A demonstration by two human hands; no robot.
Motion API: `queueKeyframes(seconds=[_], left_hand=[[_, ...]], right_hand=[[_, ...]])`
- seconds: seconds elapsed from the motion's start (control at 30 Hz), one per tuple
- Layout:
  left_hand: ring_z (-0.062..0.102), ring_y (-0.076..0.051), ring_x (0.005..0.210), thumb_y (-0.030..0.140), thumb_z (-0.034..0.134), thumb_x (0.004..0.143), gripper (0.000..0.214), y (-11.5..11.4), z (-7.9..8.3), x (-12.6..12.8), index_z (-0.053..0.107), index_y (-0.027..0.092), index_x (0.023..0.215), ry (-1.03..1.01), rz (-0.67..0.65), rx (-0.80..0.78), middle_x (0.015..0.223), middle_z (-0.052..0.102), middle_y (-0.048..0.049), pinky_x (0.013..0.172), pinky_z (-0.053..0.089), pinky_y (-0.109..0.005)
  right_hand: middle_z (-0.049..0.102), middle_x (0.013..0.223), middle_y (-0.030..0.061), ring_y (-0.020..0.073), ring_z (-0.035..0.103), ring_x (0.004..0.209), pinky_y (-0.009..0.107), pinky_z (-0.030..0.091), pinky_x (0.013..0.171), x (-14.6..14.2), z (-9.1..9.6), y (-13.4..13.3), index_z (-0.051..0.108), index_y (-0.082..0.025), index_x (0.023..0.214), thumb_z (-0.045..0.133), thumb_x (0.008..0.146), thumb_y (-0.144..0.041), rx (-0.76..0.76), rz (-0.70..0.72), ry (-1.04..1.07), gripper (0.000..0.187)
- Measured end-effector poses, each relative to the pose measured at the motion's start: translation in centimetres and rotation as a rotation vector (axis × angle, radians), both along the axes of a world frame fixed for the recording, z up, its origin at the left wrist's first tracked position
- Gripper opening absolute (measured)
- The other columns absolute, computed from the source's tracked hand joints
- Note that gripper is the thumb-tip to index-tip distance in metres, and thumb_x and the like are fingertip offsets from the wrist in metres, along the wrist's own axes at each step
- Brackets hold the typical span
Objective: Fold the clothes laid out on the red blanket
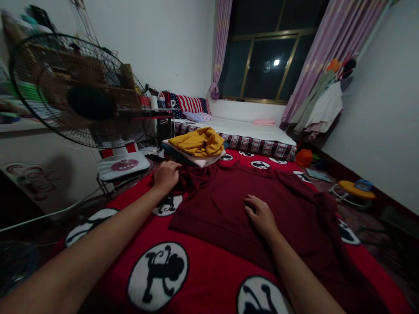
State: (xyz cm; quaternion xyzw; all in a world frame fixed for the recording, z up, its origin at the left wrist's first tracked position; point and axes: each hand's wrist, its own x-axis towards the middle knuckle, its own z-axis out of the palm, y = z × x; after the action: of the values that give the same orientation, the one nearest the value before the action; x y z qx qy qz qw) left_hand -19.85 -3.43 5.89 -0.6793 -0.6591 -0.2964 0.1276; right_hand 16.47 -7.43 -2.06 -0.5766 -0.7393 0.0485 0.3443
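Observation:
A dark maroon shirt (229, 200) lies spread on a red blanket (203, 270) printed with white circles and black monkey figures. My left hand (166, 175) is at the shirt's left sleeve, fingers curled on the cloth. Flat on the middle of the shirt rests my right hand (260, 215), fingers together and pointing left. Beyond the shirt sits a pile of folded clothes with a yellow garment (197, 142) on top.
A standing fan (80, 91) is at the left, its base (123, 165) close to the blanket's edge. A second bed (242, 131) lies under the window. Clothes hang on the right wall (322, 107). A yellow stool (355, 190) and small items stand on the floor at right.

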Motion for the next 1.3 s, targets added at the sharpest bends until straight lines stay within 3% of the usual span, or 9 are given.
queueKeyframes(seconds=[0.17, 0.3, 0.47, 0.57, 0.67, 0.77, 0.83, 1.03, 1.3], left_hand=[[0.061, -0.034, 0.097, 0.064, 0.06, 0.074, 0.069, 0.4, 0.7, -5.1, 0.06, 0.009, 0.115, -0.089, 0.342, -0.456, 0.105, 0.065, -0.0189, 0.074, 0.048, -0.037], [0.063, -0.021, 0.071, 0.036, 0.072, 0.07, 0.029, 0.7, 1.6, -3.9, 0.067, 0.007, 0.074, -0.086, 0.227, -0.638, 0.067, 0.066, -0.0072, 0.062, 0.044, -0.026], [0.063, -0.022, 0.076, 0.027, 0.068, 0.072, 0.019, 2.6, 9.8, 1.7, 0.067, 0.008, 0.069, -0.033, 0.087, -0.472, 0.062, 0.062, -0.005, 0.069, 0.045, -0.028], [0.058, -0.021, 0.103, 0.033, 0.052, 0.085, 0.029, 3.5, 15.7, 8.2, 0.064, 0.015, 0.104, -0.067, -0.08, -0.189, 0.102, 0.066, -0.0059, 0.087, 0.044, -0.03], [0.055, -0.02, 0.114, 0.024, 0.05, 0.088, 0.041, 2.4, 17.7, 15.9, 0.048, 0.016, 0.128, -0.306, -0.766, 0.168, 0.126, 0.057, -0.0076, 0.095, 0.043, -0.035], [0.052, -0.021, 0.12, 0.026, 0.058, 0.085, 0.057, 0.2, 15.0, 20.8, 0.038, 0.022, 0.138, -0.368, -1.201, 0.09, 0.139, 0.046, -0.0081, 0.097, 0.044, -0.036], [0.05, -0.022, 0.123, 0.027, 0.062, 0.083, 0.055, -1.1, 11.8, 21.1, 0.044, 0.021, 0.135, -0.332, -1.258, 0.032, 0.14, 0.046, -0.0093, 0.1, 0.043, -0.036], [0.055, -0.021, 0.115, 0.021, 0.063, 0.079, 0.033, -2.3, 3.5, 12.9, 0.064, 0.019, 0.112, -0.108, -0.863, -0.062, 0.118, 0.062, -0.0079, 0.104, 0.04, -0.035], [0.064, -0.028, 0.093, 0.057, 0.062, 0.072, 0.054, -6.1, -0.3, 3.9, 0.063, 0.024, 0.115, 0.12, -0.208, -0.484, 0.102, 0.069, -0.0087, 0.073, 0.048, -0.032]], right_hand=[[0.062, 0.125, 0.0107, 0.0262, 0.055, 0.12, 0.049, 0.04, 0.102, -0.3, -0.2, 0.2, 0.07, -0.02, 0.104, 0.055, 0.081, -0.024, 0.033, -0.009, -0.032, 0.027], [0.067, 0.116, 0.0123, 0.0261, 0.06, 0.111, 0.045, 0.046, 0.097, -0.2, 0.2, -0.2, 0.07, -0.017, 0.096, 0.055, 0.081, -0.02, 0.092, 0.027, 0.021, 0.021], [0.071, 0.094, 0.0081, 0.0194, 0.064, 0.09, 0.034, 0.051, 0.083, -2.0, 2.4, -3.0, 0.066, -0.018, 0.097, 0.046, 0.09, -0.017, 0.369, 0.241, 0.047, 0.021], [0.07, 0.09, 0.0066, 0.0176, 0.062, 0.087, 0.03, 0.05, 0.078, -4.0, 3.6, -4.9, 0.064, -0.019, 0.099, 0.045, 0.092, -0.016, 0.396, 0.489, -0.12, 0.021], [0.068, 0.088, 0.006, 0.0171, 0.061, 0.087, 0.028, 0.051, 0.076, -5.2, 4.1, -5.9, 0.064, -0.02, 0.098, 0.045, 0.093, -0.017, 0.34, 0.618, -0.243, 0.02], [0.068, 0.091, 0.006, 0.017, 0.061, 0.091, 0.028, 0.051, 0.078, -5.0, 4.0, -6.1, 0.064, -0.021, 0.098, 0.045, 0.094, -0.019, 0.308, 0.605, -0.242, 0.019], [0.068, 0.091, 0.006, 0.0175, 0.061, 0.092, 0.028, 0.05, 0.08, -4.6, 3.8, -6.0, 0.064, -0.021, 0.098, 0.047, 0.093, -0.02, 0.283, 0.559, -0.234, 0.018], [0.068, 0.103, 0.0048, 0.0156, 0.063, 0.093, 0.026, 0.05, 0.081, -4.4, 3.0, -5.5, 0.065, -0.023, 0.101, 0.045, 0.094, -0.021, 0.202, 0.5, -0.093, 0.021], [0.066, 0.105, 0.0066, 0.0189, 0.063, 0.097, 0.03, 0.05, 0.087, -2.2, 3.7, -0.4, 0.068, -0.021, 0.091, 0.049, 0.085, -0.016, 0.219, 0.151, 0.224, 0.021]])
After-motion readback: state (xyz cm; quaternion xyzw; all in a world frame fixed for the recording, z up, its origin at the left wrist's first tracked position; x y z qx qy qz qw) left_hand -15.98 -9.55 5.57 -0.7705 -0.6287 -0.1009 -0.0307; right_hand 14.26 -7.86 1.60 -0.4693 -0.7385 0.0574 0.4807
